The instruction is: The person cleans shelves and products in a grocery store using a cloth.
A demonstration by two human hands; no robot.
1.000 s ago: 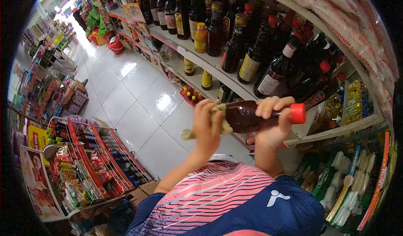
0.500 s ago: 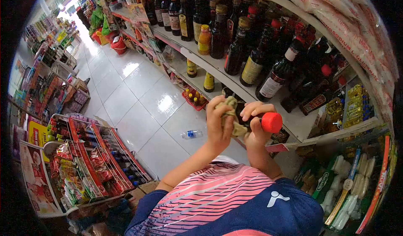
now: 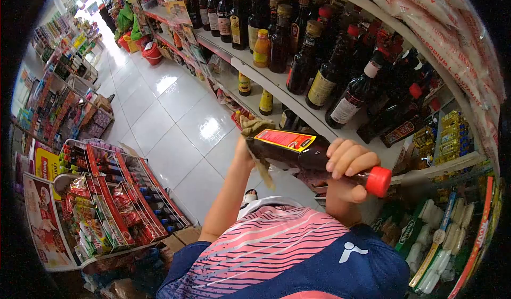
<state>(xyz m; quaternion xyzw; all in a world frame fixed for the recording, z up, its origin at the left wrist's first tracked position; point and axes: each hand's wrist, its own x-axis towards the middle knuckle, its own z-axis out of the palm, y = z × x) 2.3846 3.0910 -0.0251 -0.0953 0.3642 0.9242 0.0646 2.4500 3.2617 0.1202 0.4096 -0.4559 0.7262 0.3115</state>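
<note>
A dark glass bottle (image 3: 314, 160) with a red and yellow label and a red cap (image 3: 378, 182) lies nearly level in front of my chest. My right hand (image 3: 351, 163) is wrapped round its neck, just below the cap. At the base end, my left hand (image 3: 244, 149) presses a greenish-brown cloth (image 3: 258, 126) against the bottle. The cloth drapes over the bottom and hangs down beneath it. Most of my left hand's fingers are hidden behind the cloth and bottle.
Beyond my hands stands a shelf (image 3: 303, 106) crowded with dark sauce bottles (image 3: 348, 99). A rack of packets (image 3: 114, 203) is at lower left, wrapped goods (image 3: 426, 240) at lower right. A tiled aisle (image 3: 159, 118) runs away to red buckets (image 3: 151, 53).
The bottle has swung broadside, so its side and label now show. My left hand has moved left with the cloth to the base; my right hand and the cap have shifted right and down.
</note>
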